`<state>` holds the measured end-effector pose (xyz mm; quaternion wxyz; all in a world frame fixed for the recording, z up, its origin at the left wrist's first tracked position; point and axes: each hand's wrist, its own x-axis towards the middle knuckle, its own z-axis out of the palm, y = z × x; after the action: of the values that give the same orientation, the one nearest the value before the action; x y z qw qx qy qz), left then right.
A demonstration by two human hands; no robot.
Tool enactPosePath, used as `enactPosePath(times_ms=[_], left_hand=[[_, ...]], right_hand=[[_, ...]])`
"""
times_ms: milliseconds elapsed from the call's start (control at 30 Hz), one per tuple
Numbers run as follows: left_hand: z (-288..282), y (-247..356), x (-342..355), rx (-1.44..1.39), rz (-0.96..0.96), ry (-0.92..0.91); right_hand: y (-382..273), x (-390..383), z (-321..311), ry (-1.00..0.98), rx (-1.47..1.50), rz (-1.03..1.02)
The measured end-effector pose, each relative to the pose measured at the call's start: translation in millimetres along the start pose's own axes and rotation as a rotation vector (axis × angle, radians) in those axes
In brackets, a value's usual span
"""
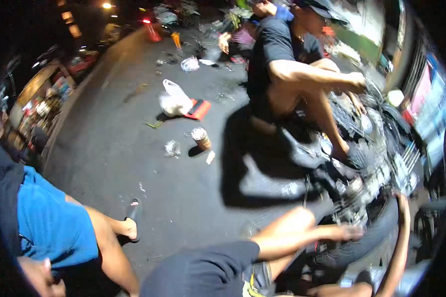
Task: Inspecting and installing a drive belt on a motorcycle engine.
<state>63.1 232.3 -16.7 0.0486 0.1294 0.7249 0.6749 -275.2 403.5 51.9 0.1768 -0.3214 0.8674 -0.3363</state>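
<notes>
Asphalt roadway (pixel 109 163) at night, lit unevenly, forms the work surface, with a motorcycle (pixel 366 190) at the right and loose articles scattered about. The wearer's left arm, in a short dark sleeve, extends rightward past a bent knee, forearm nearly level; the left hand (pixel 349 232) is at the near side of the motorcycle, beside a dark tyre (pixel 376 232). The right forearm rises steeply from the lower edge, and the right hand (pixel 400 195) is at the upper end of that tyre, close to the metal parts. Both hands are blurred; whether the fingers are apart or closed on anything cannot be determined. Opposite, a co-worker in a dark cap (pixel 319 7) sits low, one arm stretched across the motorcycle. At left stands a person in blue shorts (pixel 54 218). On the ground are a white plastic bag (pixel 175 104) against a red-and-black item (pixel 199 110), and an upright cup (pixel 201 138) near crumpled clear plastic (pixel 172 148). Markings: yellow print (pixel 250 289) on dark cloth at the lower edge, cut off and unreadable.
</notes>
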Motion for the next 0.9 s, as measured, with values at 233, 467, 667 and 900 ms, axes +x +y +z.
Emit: enactPosePath(times_ms=[233, 467, 667, 900], left_hand=[[18, -46, 26, -0.255, 0.168, 0.013], [16, -30, 28, -0.272, 0.034, 0.052], [34, -32, 39, -0.173, 0.04, 0.419], [35, -62, 54, -0.378, 0.027, 0.323]], right_hand=[[-28, -19, 1, 0.095, 0.287, 0.281], [-32, -15, 3, 0.053, 0.234, 0.16], [-11, -4, 0, 0.086, 0.087, 0.094], [4, 10, 2, 0.106, -0.081, 0.1]])
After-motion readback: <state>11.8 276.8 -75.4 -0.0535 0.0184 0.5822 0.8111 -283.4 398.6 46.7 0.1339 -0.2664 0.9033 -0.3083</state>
